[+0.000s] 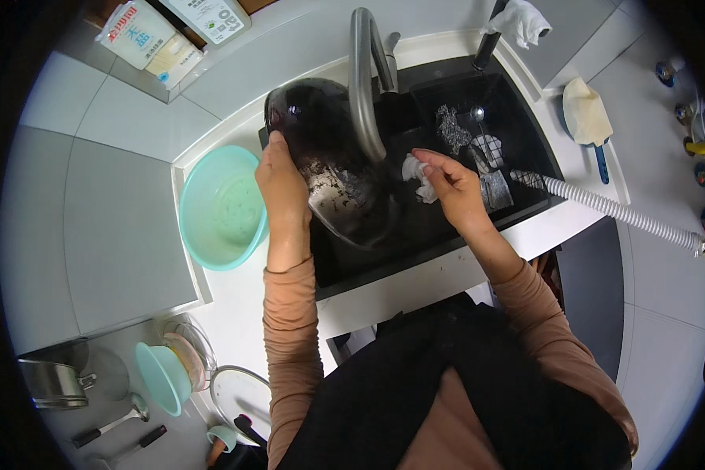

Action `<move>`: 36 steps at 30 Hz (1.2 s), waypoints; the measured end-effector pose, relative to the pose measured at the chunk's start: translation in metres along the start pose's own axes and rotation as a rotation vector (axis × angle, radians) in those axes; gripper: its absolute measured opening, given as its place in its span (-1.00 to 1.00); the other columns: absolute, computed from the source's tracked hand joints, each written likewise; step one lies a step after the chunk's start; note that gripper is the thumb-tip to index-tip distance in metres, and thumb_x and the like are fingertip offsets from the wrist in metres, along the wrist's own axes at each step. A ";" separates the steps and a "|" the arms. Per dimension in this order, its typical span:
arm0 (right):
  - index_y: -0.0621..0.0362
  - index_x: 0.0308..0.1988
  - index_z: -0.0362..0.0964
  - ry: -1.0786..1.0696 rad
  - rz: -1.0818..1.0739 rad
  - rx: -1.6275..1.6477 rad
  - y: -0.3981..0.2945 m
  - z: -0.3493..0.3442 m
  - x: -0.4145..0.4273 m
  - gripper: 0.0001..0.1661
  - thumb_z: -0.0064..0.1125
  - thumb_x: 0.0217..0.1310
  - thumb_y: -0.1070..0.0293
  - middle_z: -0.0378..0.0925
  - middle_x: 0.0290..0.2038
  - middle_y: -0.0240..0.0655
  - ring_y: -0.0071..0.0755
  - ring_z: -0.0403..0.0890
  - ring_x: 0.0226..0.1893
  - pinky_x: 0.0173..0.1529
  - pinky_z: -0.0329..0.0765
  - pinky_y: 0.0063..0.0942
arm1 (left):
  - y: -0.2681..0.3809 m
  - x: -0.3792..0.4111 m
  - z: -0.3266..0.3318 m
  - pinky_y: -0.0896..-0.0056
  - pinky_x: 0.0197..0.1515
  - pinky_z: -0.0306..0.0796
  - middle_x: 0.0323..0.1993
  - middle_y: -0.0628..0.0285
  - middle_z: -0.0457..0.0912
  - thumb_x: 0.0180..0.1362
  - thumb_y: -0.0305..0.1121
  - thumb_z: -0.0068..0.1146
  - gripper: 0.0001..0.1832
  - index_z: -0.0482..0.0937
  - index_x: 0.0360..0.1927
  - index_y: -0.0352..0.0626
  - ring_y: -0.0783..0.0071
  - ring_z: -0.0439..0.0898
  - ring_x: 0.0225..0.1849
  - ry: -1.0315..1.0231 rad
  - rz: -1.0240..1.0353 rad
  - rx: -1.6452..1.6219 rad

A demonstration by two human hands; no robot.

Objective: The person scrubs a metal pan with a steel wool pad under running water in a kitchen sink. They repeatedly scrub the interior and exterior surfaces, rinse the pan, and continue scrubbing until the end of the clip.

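Note:
My left hand (283, 185) grips the left rim of a large dark pan (329, 129), probably a wok, which is tilted over the black sink. A pale patch with dark flecks shows on its lower part. In my right hand (452, 182) a crumpled white cloth or paper (420, 176) is pinched between thumb and fingers, to the right of the pan. The grey metal faucet (361, 88) arches over the pan's right side and hides part of it. In the sink's right part lie a steel wool pad (453, 130) and a metal spoon (477, 114).
A mint-green basin (223, 208) stands left of the black sink (382, 267). On the right, a white corrugated hose (617, 207) runs into the sink, below a blue-handled utensil (601, 161). A pan lid (241, 396) and bowls are at lower left. White cloth (520, 22) hangs upper right.

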State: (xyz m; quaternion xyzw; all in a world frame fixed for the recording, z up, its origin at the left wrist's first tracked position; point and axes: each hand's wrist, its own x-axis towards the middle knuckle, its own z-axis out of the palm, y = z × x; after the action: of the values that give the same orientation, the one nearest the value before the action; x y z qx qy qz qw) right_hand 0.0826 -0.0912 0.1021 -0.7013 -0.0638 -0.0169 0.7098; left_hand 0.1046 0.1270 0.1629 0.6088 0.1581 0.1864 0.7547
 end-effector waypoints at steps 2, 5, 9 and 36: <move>0.22 -0.10 0.47 0.022 0.038 0.028 -0.001 -0.001 -0.003 -0.75 -0.01 0.21 0.53 0.58 -0.27 -0.39 -0.68 0.49 -0.30 -0.17 0.41 -0.70 | 0.013 -0.002 0.002 0.59 -0.26 0.31 -0.41 0.32 0.52 0.30 -0.21 -0.18 -0.62 0.52 -0.28 -0.38 0.63 0.38 -0.38 -0.073 -0.010 0.085; 0.23 -0.10 0.47 -0.023 0.112 0.032 0.011 -0.005 -0.004 -0.75 -0.01 0.21 0.52 0.58 -0.25 -0.37 -0.67 0.49 -0.28 -0.15 0.41 -0.69 | 0.027 -0.004 0.005 0.60 -0.32 0.28 -0.49 0.38 0.50 0.29 -0.22 -0.15 -0.63 0.53 -0.32 -0.38 0.66 0.34 -0.44 -0.145 -0.010 0.236; 0.23 -0.12 0.47 0.013 -0.075 -0.028 0.008 -0.002 0.005 -0.77 0.00 0.19 0.52 0.54 -0.13 -0.27 -0.52 0.52 -0.20 -0.12 0.42 -0.61 | 0.021 0.003 0.003 0.62 -0.38 0.23 -0.54 0.43 0.45 0.28 -0.20 -0.14 -0.62 0.55 -0.38 -0.36 0.68 0.29 -0.46 -0.265 0.001 0.478; 0.15 0.02 0.36 -0.075 -0.273 -0.376 0.017 -0.028 0.105 -0.61 -0.16 0.28 0.24 0.34 0.05 -0.13 -0.10 0.35 0.07 0.16 0.24 -0.39 | -0.017 -0.003 0.068 0.53 -0.46 0.22 -0.68 0.38 0.35 0.29 -0.10 -0.17 -0.52 0.44 -0.57 -0.30 0.65 0.27 -0.54 -0.613 0.011 0.675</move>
State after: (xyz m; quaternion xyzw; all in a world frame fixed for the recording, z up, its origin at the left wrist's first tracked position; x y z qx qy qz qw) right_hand 0.1909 -0.1116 0.0973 -0.8060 -0.1803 -0.0982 0.5551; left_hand 0.1348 0.0637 0.1606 0.8485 -0.0237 -0.0605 0.5251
